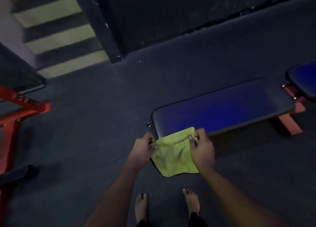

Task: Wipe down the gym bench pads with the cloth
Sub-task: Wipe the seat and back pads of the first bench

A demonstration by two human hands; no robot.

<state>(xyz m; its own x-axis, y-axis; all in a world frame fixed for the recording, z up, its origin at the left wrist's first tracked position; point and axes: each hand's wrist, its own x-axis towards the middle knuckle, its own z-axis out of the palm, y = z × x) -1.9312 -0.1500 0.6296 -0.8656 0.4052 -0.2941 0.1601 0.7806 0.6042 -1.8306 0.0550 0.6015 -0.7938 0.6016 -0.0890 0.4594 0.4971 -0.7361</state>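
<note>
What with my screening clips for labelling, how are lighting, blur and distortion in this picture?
Head view: dim overall, a blue sheen on the long dark padded bench pad; the yellow-green microfibre cloth, pinched by left hand and right hand, is brightest and fairly sharp. Head view, upper left: the pale stairs are smeared by blur.

A gym: padded bench point(222, 110) on red frame point(289, 124), dark rubber floor point(102, 124), stairs point(56, 37) behind.

Both arms reach forward and down. The left hand point(142, 149) and right hand point(201, 148) each pinch the cloth point(172, 156) at its top edge, backs facing upward.
</note>
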